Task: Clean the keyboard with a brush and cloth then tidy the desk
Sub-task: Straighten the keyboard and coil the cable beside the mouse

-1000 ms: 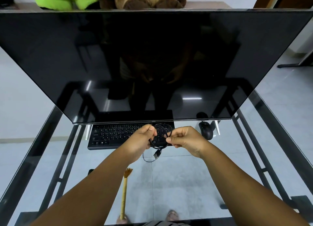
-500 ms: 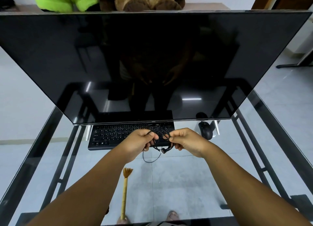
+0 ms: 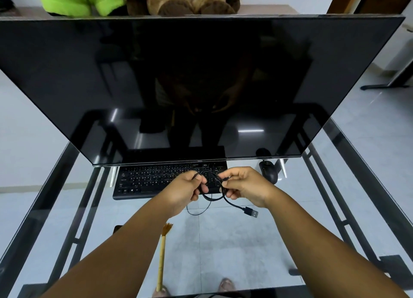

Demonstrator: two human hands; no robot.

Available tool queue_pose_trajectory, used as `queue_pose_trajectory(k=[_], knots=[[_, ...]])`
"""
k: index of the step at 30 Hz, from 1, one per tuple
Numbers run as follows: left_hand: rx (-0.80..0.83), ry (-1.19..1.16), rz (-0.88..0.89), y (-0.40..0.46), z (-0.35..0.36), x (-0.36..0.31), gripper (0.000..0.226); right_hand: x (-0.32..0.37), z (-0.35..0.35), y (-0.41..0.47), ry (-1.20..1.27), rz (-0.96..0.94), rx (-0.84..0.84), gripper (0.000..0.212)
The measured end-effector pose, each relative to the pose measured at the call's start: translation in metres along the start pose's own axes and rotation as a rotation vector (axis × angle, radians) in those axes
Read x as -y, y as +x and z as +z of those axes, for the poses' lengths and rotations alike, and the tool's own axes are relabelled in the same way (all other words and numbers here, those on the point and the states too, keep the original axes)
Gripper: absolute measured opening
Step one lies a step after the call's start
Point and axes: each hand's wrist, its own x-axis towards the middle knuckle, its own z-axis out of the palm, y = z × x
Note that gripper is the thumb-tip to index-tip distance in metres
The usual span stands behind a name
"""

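While both hands pinch a cable [image 3: 214, 195], the brush [image 3: 162, 257] lies nearer.

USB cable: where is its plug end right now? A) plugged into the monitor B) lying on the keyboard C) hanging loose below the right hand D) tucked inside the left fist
C: the USB plug dangles free just below the right hand, while the left hand and the right hand both grip the coiled USB cable in front of the keyboard.

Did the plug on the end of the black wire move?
Yes. The USB plug swung out to the right, away from the brush, and now hangs below the right hand.
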Motion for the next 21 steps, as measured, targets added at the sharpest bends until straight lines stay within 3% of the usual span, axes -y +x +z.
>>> queue_pose_trajectory(k=[5, 10, 16, 18, 21], knots=[[-0.044, -0.022, 0.056, 0.003, 0.004, 0.000, 0.014, 0.001, -0.002, 0.000, 0.027, 0.028, 0.001, 0.014], [-0.158, 0.031, 0.196, 0.000, 0.006, 0.003, 0.018, 0.003, -0.004, 0.001, 0.087, 0.032, -0.029, 0.015], [-0.186, 0.132, 0.219, -0.002, 0.007, 0.012, 0.021, 0.003, -0.005, 0.005, 0.113, 0.006, -0.090, 0.011], [-0.156, 0.186, 0.211, -0.004, 0.009, 0.014, 0.038, 0.005, -0.003, 0.006, 0.122, -0.008, -0.110, 0.009], [-0.135, 0.261, 0.232, -0.006, 0.016, 0.019, 0.080, 0.005, -0.002, 0.008, 0.122, -0.010, -0.136, 0.013]])
